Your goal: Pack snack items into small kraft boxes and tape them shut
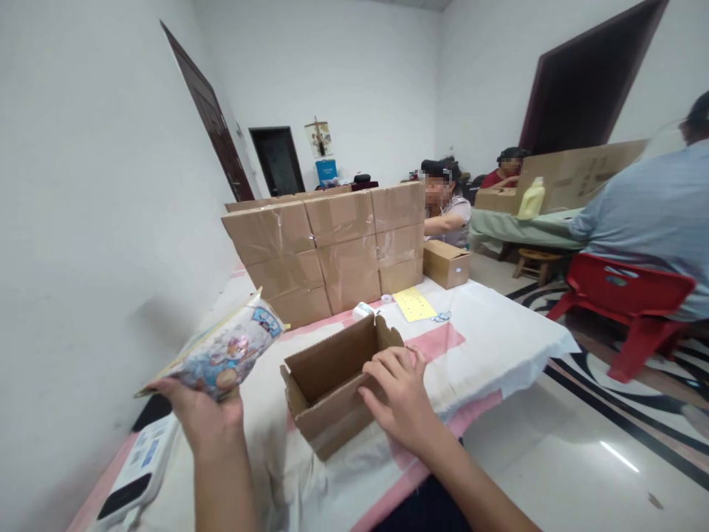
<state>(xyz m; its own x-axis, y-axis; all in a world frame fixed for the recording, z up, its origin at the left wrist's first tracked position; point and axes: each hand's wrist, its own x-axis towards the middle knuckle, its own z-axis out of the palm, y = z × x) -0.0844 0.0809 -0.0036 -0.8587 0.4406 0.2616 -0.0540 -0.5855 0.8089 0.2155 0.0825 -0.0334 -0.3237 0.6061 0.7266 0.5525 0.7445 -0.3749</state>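
Observation:
A printed plastic snack bag [230, 355] is gripped from below by my left hand [207, 414], raised at the left above the table. In front of me stands an open cardboard box [337, 414], its top uncovered and its visible inside bare, though the bottom is partly hidden. My right hand [396, 391] rests on the box's near right corner, fingers curled over the rim. The bag is apart from the box, up and to its left.
Taped cardboard boxes [348, 258] form a wall behind. A smaller box [446, 264], yellow paper [414, 304] and tape roll [386, 299] lie right of it. A white device [138, 458] lies left. Other people sit beyond; a red chair [625, 295] stands right.

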